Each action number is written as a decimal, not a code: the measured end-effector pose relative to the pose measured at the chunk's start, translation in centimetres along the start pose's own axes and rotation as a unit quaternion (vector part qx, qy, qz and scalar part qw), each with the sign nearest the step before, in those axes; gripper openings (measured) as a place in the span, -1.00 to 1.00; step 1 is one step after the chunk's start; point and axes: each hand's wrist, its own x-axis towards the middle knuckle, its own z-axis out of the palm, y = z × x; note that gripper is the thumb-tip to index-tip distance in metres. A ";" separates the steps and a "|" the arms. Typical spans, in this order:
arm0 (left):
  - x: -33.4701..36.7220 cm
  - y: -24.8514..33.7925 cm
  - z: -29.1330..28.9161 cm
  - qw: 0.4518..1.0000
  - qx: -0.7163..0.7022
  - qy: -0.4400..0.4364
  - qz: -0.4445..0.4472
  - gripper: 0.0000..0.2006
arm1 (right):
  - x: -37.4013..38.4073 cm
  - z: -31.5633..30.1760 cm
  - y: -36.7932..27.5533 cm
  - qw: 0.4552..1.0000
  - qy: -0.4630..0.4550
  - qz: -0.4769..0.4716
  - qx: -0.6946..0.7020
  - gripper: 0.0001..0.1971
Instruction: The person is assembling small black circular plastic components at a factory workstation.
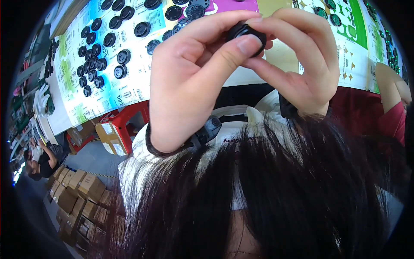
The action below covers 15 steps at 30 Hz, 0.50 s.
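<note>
Strong, cool light washes the printed table covering point(138, 88) almost white in places and glints on the black round part point(238, 31), while the hair point(194, 207) sinks into deep shadow with thin streaks of sheen. Fisheye distortion bends the table's edge, and black vignetting closes the corners. Small lights point(18, 173) glare at far left, where the background looks soft.
</note>
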 end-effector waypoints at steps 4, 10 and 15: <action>0.0 -0.6 -0.2 0.995 0.071 0.012 0.064 -0.82 | -0.2 1.2 0.3 0.998 0.016 -0.052 0.007 -0.56; -0.6 -2.4 -1.8 0.968 0.200 0.005 0.153 -0.83 | -2.3 3.9 -1.8 0.879 0.037 0.271 0.392 -0.60; -0.8 -2.6 -2.1 0.987 0.155 0.010 0.050 -0.82 | -2.7 3.8 -0.7 0.820 -0.076 0.362 0.437 -0.62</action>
